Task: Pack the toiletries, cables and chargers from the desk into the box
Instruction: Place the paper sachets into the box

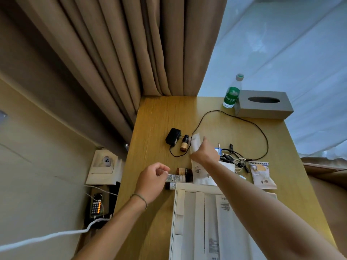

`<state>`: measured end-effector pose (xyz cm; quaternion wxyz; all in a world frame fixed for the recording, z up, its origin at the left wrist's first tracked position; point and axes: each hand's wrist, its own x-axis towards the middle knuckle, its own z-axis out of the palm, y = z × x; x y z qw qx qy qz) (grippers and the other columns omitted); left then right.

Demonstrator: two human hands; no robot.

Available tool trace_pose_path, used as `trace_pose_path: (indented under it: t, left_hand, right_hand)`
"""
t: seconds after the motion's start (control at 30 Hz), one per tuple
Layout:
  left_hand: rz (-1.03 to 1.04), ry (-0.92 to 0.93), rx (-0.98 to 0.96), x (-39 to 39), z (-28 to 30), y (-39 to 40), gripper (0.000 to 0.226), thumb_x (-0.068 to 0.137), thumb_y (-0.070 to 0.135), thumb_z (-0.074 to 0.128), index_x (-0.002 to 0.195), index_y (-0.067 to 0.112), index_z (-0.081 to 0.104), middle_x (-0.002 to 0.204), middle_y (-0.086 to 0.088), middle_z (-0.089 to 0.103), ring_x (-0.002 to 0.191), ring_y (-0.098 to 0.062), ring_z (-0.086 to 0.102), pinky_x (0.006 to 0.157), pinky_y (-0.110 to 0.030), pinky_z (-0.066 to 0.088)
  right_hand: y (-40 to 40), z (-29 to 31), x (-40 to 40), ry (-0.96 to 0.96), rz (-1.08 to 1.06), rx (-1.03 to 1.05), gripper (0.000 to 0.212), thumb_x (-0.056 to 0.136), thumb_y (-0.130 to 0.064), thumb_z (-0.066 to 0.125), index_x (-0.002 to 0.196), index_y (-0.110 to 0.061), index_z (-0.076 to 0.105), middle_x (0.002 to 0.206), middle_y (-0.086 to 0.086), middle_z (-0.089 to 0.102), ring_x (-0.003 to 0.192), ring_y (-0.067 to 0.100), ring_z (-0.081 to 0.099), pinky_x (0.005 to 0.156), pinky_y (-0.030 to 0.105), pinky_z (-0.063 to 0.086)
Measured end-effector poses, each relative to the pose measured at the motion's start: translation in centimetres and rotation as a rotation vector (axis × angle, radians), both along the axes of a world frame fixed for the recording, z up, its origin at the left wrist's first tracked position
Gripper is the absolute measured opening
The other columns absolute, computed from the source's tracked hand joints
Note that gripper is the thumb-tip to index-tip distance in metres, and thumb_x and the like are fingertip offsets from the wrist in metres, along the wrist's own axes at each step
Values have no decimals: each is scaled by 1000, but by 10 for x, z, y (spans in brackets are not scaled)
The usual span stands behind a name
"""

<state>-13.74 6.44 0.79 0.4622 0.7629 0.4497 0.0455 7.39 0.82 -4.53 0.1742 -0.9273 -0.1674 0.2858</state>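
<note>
While both arms reach out over the table point(154, 117), this is how things lie:

Right grip: right hand point(205, 153) is curled round a long white tube point(196, 145), thumb pointing away, the tube's far end tilted up toward the curtain.
Left grip: left hand point(153, 180) has its fingers curled, fingertips touching the end of a white labelled tube point(176, 178); whether it truly pinches the tube I cannot tell.
Beside the left hand: a brown bottle point(183, 170) just beyond that tube and a dark-capped tube point(170, 185) just nearer, all three lying side by side.
Box: white cardboard box point(189, 218) sits at the near edge, open, touching the dark-capped tube.
Charger: black adapter point(173, 136) lies far left, its black cable point(262, 136) looping wide toward the tissue box point(262, 107).
Small bottle: amber dropper bottle point(184, 143) lies just beside the adapter.
Cables: tangle of leads point(232, 156) right of the right hand.
Sachet: patterned packet point(262, 174) near the tangle.
Far corner: green-labelled water bottle point(231, 92) touching the tissue box.
</note>
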Motion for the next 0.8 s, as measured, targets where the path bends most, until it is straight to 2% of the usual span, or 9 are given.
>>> trace_pose_path:
  t: [0.07,0.13,0.2,0.27,0.4,0.5,0.57,0.67,0.8]
  left_hand:
    - [-25,-2,1,7,0,-1,12,95,23,60,91,33,66,82,9,66,72,-5,60,55,-17,44]
    - [-47,-10,1,15,2,-2,12,95,23,59,91,32,66,83,7,66,74,-8,62,58,-23,52]
    - [-65,-12,-7,26,4,-5,12,95,22,58,92,29,67,85,5,67,79,-11,64,68,-30,58]
    - [-83,-4,-25,37,4,-9,12,95,21,58,94,28,68,90,5,68,83,-13,66,72,-34,59]
    - [-151,20,-41,63,-2,-18,13,95,22,57,95,29,67,96,7,67,85,-9,64,67,-29,57]
    - [-210,68,-32,87,-9,-25,13,94,22,57,93,30,66,96,8,67,84,-4,61,61,-21,47]
    - [-246,135,-35,102,-16,-29,13,93,22,57,98,29,66,99,6,66,84,-7,62,64,-25,52]
    - [-333,309,-6,121,-28,-32,37,88,22,62,125,24,57,121,-1,59,96,-17,62,82,-36,57]
    - [-387,469,1,141,-42,-31,79,85,35,72,150,20,29,141,-7,49,115,-25,56,87,-37,53]
  right_hand:
    - [-7,12,7,96,-46,56,62,76,-23,76,132,-17,49,101,4,63,87,24,64,74,38,58]
    - [-16,27,16,250,-105,153,51,76,-21,77,122,-11,57,101,9,67,89,30,67,78,45,60]
    - [-29,43,27,371,-185,249,47,75,-15,76,119,-5,63,96,15,67,85,33,67,70,43,58]
    - [-48,56,35,460,-256,328,43,74,-11,77,114,-2,66,98,19,69,87,38,68,70,44,59]
    - [-90,73,42,545,-314,480,37,81,-12,77,115,-5,63,103,14,71,91,31,70,63,38,57]
    - [-118,78,44,590,-395,579,33,85,-13,76,114,-3,63,106,15,72,96,33,71,78,48,59]
    - [-134,80,43,592,-426,612,36,85,-12,76,117,-1,63,109,17,73,101,36,71,92,57,56]
    - [-153,80,38,572,-446,646,28,85,-7,76,111,-1,68,106,15,77,99,33,73,94,54,56]
    - [-167,82,28,555,-461,659,25,83,-5,77,107,-1,72,101,12,79,98,33,73,93,52,57]
